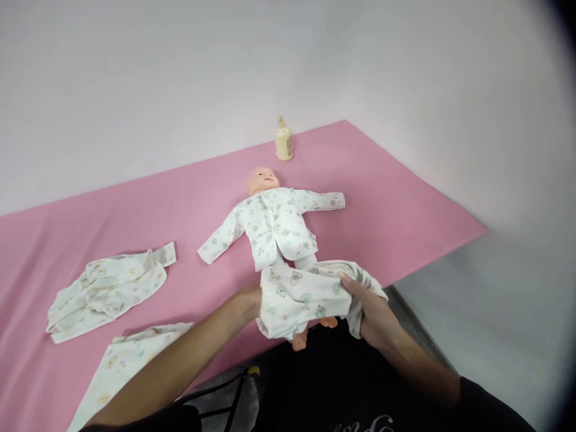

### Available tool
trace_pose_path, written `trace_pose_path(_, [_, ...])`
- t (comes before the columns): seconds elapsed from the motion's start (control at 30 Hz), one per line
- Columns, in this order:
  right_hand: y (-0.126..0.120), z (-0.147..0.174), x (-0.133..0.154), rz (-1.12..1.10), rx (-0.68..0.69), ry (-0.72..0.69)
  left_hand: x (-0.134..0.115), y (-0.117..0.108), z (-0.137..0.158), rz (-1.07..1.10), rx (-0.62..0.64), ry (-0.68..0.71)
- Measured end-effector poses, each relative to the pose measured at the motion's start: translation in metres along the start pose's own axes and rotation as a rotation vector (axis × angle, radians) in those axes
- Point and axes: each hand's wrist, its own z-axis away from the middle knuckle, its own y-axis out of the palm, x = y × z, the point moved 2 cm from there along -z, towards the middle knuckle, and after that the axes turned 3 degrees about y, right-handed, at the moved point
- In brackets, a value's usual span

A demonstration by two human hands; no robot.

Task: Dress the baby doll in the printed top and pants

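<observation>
A pair of white printed baby pants (306,294) is held up over the legs of a baby doll (263,179) lying on its back. My left hand (252,301) reaches into the pants through an opening on the left, so its fingers are hidden. On the right, my right hand (371,309) is closed on the bunched fabric, thumb on top. The doll wears a white printed jacket (279,225), its sleeves spread to both sides. Below the pants, the doll's bare feet (300,341) stick out near the table's front edge.
A cream pump bottle (284,143) stands behind the doll's head. One crumpled printed baby garment (108,291) lies to the left, with another printed cloth (130,360) partly under my left forearm. Pink cloth (396,210) covers the table, whose edge runs along the right.
</observation>
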Motion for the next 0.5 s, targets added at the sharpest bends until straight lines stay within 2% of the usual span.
trace_pose_path(0.03, [-0.001,-0.001,0.001,-0.039,-0.051,-0.029,0.005,-0.006,0.01,0.155,0.027,0.024])
trace_pose_path(0.1, [-0.005,-0.001,0.003,-0.105,-0.134,-0.068,0.014,-0.016,0.028,0.696,0.144,0.038])
trace_pose_path(0.17, [-0.007,0.001,0.003,-0.136,-0.171,-0.065,0.019,-0.022,0.042,1.353,0.259,-0.044])
trace_pose_path(0.2, [-0.008,0.003,0.002,-0.142,-0.167,-0.043,0.02,-0.024,0.047,1.6,0.276,-0.113])
trace_pose_path(0.23, [-0.008,0.005,0.0,-0.145,-0.155,-0.012,0.02,-0.026,0.052,1.737,0.255,-0.184])
trace_pose_path(0.3, [-0.008,0.011,-0.008,-0.148,-0.117,0.078,0.017,-0.03,0.057,1.784,0.154,-0.302])
trace_pose_path(0.37, [-0.007,0.016,-0.019,-0.146,-0.067,0.173,0.01,-0.037,0.06,1.69,0.086,-0.357])
trace_pose_path(0.5, [0.001,0.021,-0.039,-0.166,0.108,0.293,-0.012,-0.05,0.059,1.499,0.09,-0.302])
